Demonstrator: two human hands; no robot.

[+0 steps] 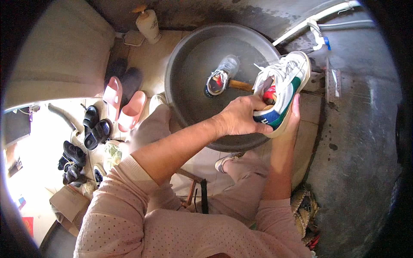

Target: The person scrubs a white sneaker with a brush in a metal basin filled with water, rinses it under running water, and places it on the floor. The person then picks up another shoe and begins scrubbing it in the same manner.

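Observation:
A white lace-up sneaker (292, 75) with green and blue panels is held over the right rim of a large dark basin (193, 48). My left hand (246, 116) grips its heel, with the thumb at the shoe's opening. From the right, my right hand (292, 119) supports the sole; most of its fingers are hidden behind the shoe. Something red shows inside the shoe. A second sneaker (226, 69), white or grey with a dark heel, lies in the basin, which seems to hold water. Beside it, a brown wooden handle (240, 85) runs partly behind the held sneaker.
Pink slippers (132, 111), black sandals (91, 119) and dark shoes (74, 153) stand on the left floor. A pump bottle (148, 25) and a small dish (134, 38) are behind. A white pipe (313, 19) with a blue-handled tap (326, 43) runs along the right wall. A cardboard box (69, 201) sits lower left.

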